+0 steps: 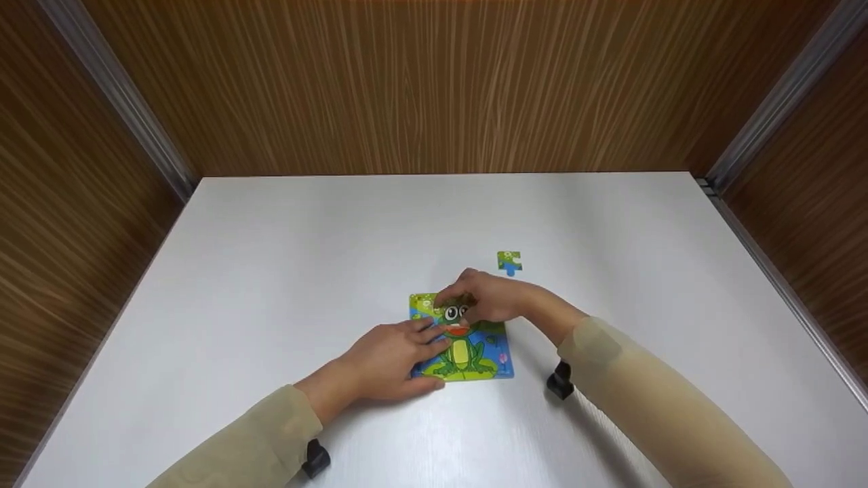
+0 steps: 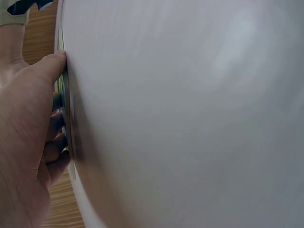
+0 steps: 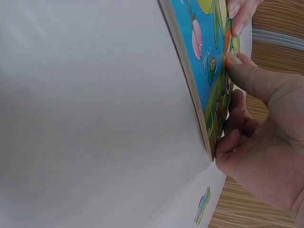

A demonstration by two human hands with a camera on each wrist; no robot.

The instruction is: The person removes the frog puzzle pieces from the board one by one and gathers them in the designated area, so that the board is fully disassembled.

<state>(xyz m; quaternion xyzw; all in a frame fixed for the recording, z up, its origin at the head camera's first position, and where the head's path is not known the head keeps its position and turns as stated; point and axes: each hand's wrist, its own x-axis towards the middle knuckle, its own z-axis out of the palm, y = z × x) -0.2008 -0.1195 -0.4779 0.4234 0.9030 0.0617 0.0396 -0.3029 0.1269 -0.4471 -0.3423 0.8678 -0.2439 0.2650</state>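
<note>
A square frog jigsaw puzzle [image 1: 498, 356] lies flat on the white table. My left hand [image 1: 390, 360] rests on its left side, fingers stretched across the picture and thumb at the lower edge. Over the puzzle's upper part, my right hand [image 1: 498, 297] bends its thumb and fingers around a puzzle piece [image 1: 452, 313] showing the frog's eyes. A pale gap shows between that piece and the red mouth. In the right wrist view, the right thumb [image 3: 251, 78] touches the picture and the other fingers curl beyond it. The fingers hide part of the frog's head.
One loose puzzle piece [image 1: 509, 261], green and blue, lies on the table [image 1: 305, 237] beyond the right hand. Wood-grain panels [image 1: 434, 88] stand behind and at both sides. A black wrist device [image 1: 560, 381] hangs under the right sleeve, another [image 1: 316, 459] under the left.
</note>
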